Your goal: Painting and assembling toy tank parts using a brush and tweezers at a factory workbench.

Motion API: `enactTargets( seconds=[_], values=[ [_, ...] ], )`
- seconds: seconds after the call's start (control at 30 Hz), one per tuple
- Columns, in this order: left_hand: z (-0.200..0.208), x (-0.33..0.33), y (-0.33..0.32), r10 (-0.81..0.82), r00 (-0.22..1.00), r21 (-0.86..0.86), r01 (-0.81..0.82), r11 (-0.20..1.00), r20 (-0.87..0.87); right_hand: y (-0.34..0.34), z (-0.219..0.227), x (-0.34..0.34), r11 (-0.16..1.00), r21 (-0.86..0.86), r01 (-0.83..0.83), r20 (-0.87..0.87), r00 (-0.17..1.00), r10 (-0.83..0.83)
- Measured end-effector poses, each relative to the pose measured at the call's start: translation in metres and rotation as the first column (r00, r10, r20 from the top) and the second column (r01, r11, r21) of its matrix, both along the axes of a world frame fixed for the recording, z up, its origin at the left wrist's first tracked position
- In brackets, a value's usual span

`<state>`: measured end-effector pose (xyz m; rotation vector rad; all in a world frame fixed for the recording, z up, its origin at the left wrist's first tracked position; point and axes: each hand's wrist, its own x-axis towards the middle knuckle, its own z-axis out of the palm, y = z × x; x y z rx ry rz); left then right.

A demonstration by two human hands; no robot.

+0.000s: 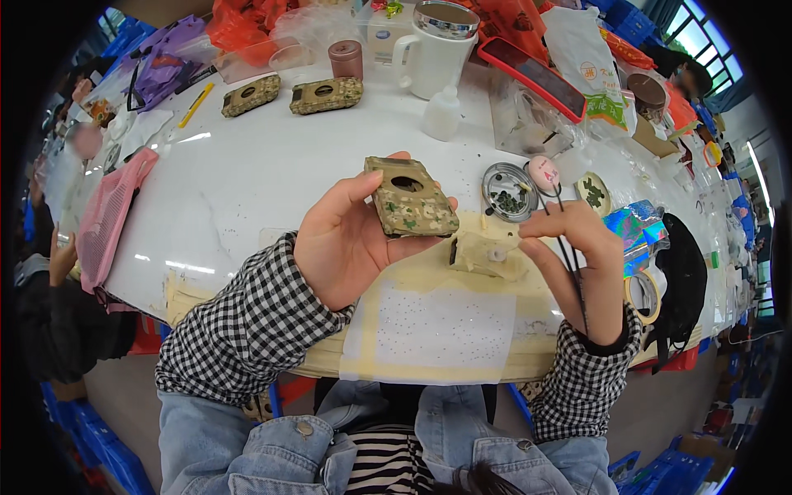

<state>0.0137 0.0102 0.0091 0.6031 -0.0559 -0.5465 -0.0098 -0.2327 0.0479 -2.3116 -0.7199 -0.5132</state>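
Observation:
My left hand [342, 235] grips a small camouflage-patterned model vehicle hull [408, 210] with an oval hole in its top, raised above the table. Dark tweezers [569, 256] lie inside my right hand [582, 264], pointing upward along the palm. Its thumb and index finger come close together to the right of the hull; whether they pinch a tiny part is too small to tell. Between the hands sits a block wrapped in yellowish tape [491, 256]. Just beyond is a round metal dish [487, 190] of small dark green pieces.
A white dotted sheet [445, 330] is taped at the front edge. Two more camouflage hulls [326, 96] stand at the back, near a white mug [437, 62], a small white bottle [443, 115] and a red-cased phone [532, 78]. Tape roll [646, 295] and black pouch [681, 280] lie right.

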Motion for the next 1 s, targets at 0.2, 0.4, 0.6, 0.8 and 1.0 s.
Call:
enactTargets(
  seconds=[0.2, 0.4, 0.6, 0.8, 1.0],
  values=[
    [0.004, -0.005, -0.004, -0.062, 0.997, 0.038, 0.06, 0.997, 0.044, 0.015, 0.006, -0.016, 0.917, 0.4, 0.0, -0.019, 1.0, 0.008],
    [0.008, -0.015, -0.007, -0.138, 0.988, 0.135, 0.127, 0.983, 0.076, 0.04, -0.003, -0.018, 0.848, 0.51, -0.143, 0.016, 0.988, 0.156],
    [0.006, -0.015, -0.008, -0.172, 0.98, 0.137, 0.158, 0.978, 0.095, 0.048, -0.011, -0.018, 0.788, 0.607, -0.106, -0.046, 0.985, 0.167],
    [0.005, -0.016, -0.008, -0.164, 0.982, 0.149, 0.149, 0.978, 0.096, 0.047, -0.013, -0.017, 0.844, 0.521, -0.129, 0.025, 0.99, 0.136],
    [0.006, -0.016, -0.008, -0.173, 0.98, 0.146, 0.158, 0.977, 0.096, 0.047, -0.014, -0.016, 0.87, 0.479, -0.119, 0.061, 0.993, 0.102]
  ],
)
